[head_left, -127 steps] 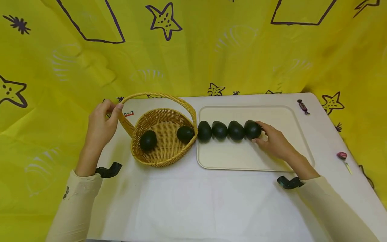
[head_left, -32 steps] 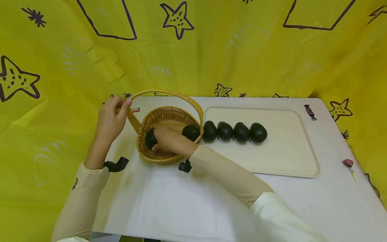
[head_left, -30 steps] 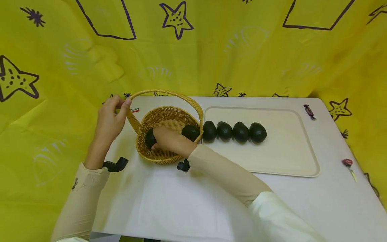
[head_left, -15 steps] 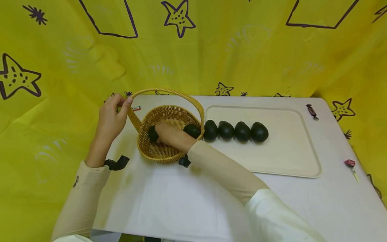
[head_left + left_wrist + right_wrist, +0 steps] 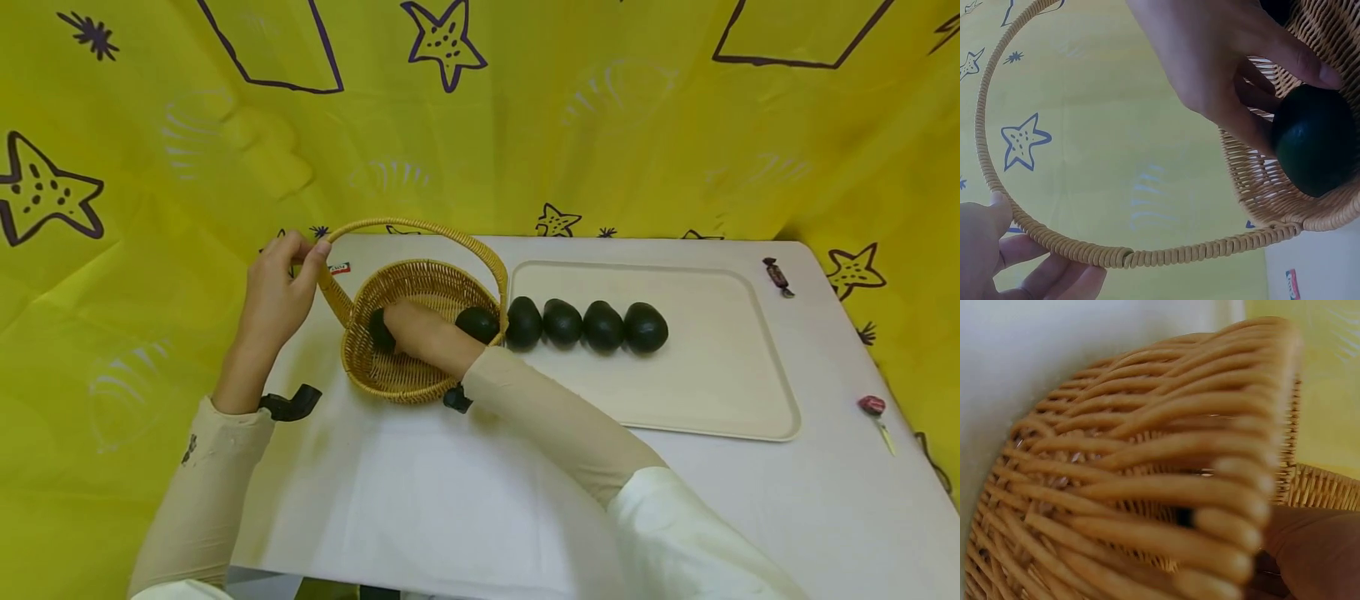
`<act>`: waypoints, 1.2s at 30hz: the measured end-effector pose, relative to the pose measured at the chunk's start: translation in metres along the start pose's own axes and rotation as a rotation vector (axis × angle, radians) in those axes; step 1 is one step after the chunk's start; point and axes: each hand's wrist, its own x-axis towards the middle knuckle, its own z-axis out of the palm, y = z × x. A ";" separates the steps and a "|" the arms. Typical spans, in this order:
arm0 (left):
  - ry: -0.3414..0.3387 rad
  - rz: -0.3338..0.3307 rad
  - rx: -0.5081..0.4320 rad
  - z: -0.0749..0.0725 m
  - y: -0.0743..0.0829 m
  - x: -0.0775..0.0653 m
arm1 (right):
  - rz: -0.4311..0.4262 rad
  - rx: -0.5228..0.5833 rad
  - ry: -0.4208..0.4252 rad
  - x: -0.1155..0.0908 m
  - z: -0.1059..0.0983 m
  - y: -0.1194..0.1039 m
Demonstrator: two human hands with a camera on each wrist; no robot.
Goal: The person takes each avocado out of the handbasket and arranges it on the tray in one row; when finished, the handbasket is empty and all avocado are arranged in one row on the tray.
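My left hand (image 5: 272, 292) pinches the side of the wicker basket's arched handle (image 5: 431, 227), fingers curled round it in the left wrist view. Inside the basket (image 5: 405, 382), my right hand (image 5: 429, 335) grips a dark green avocado (image 5: 380, 332) at the left; thumb and fingers lie around that avocado (image 5: 1316, 144) in the left wrist view. A second avocado (image 5: 477, 322) lies at the basket's right side. In the right wrist view the basket's wall (image 5: 1147, 456) hides most of my right hand (image 5: 1322, 556).
Right of the basket, a cream tray (image 5: 697, 392) carries a row of several avocados (image 5: 603, 327). A wrapped candy (image 5: 777, 277) and a lollipop (image 5: 872, 406) lie at the table's right. A small red-and-green wrapper (image 5: 340, 268) sits behind the handle. Yellow patterned cloth hangs behind.
My right hand has left the rightmost avocado on the tray and moved left into the basket, onto the avocado there. My left hand has stayed on the handle.
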 end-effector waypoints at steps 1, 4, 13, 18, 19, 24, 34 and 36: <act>0.000 0.000 0.000 0.000 0.000 0.000 | 0.001 -0.018 0.003 0.000 0.000 0.000; -0.002 0.002 -0.003 0.000 0.001 0.001 | 0.009 -0.056 0.006 0.001 0.000 0.000; 0.000 0.011 0.000 -0.001 0.003 0.001 | -0.024 -0.004 0.024 0.004 -0.002 0.004; 0.002 0.013 -0.001 -0.002 0.003 -0.001 | -0.029 0.056 0.049 0.003 -0.002 0.004; 0.002 0.011 -0.001 -0.002 0.003 -0.001 | -0.028 0.068 0.053 0.003 -0.002 0.005; -0.006 0.000 0.005 -0.001 0.002 -0.003 | -0.028 0.147 0.060 0.001 0.001 0.007; 0.000 0.016 0.004 0.000 0.001 0.000 | -0.014 0.221 0.062 -0.009 -0.005 0.018; 0.000 0.014 0.004 0.000 0.001 0.000 | -0.010 0.251 0.069 -0.012 -0.007 0.021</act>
